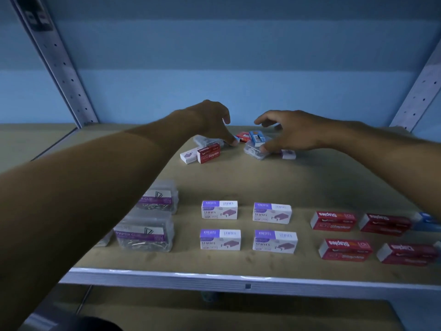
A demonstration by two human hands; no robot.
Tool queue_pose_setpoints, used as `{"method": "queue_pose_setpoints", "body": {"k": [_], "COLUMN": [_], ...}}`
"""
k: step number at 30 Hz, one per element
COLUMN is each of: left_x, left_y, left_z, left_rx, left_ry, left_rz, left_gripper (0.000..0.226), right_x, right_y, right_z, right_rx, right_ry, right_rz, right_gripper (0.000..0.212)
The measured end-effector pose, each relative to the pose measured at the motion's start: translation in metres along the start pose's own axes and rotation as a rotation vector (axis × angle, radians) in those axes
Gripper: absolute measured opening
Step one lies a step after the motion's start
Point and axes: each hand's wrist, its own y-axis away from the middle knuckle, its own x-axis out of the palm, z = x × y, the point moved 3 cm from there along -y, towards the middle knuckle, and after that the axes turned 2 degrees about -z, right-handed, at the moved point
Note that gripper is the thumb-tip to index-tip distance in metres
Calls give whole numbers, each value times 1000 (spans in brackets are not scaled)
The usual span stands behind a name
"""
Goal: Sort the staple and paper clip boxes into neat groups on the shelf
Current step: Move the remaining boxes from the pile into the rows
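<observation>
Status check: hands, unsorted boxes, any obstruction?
Both hands at the back pile: left hand open over a clear clip box, right hand fingering another. Front groups tidy. Nothing blocking.

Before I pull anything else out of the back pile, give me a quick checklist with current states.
1. Left hand free to pick: cannot tell; fingertips touch a clear box, no closed grip visible.
2. Right hand free: not ok; fingers rest on a clear clip box.
3. Back pile sorted: not ok; red box, blue box and white boxes lie jumbled.
4. White staple group neat: ok; four boxes in two rows.
5. Red staple group neat: ok; four boxes, slightly angled.
6. Bare space on shelf between pile and groups: ok.
</observation>
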Motion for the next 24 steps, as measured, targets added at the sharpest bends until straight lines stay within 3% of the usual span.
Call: {"method": "queue_pose_setpoints", "body": {"k": [8,12,18,24], "left_x": [23,23,13,-5], "left_y": [-26,-24,-22,-13], "left_z": [0,-3,-6,-11], "left_rx": [4,22,23,-13], "left_ry": [-33,-59,-30,-23], "left_rz": [58,8,-98,-126], "left_gripper": [61,46,51,53], "right_x": [12,10,2,-12], "right_y": [-13,-12,1,20], "right_z": [-3,-2,10,24], "right_rx": [-109,-114,-129,-24], "right_ry": [25,26,-23,-97], "right_rz": [9,-23,-89,-81], "right_gripper": [49,47,33,53]}}
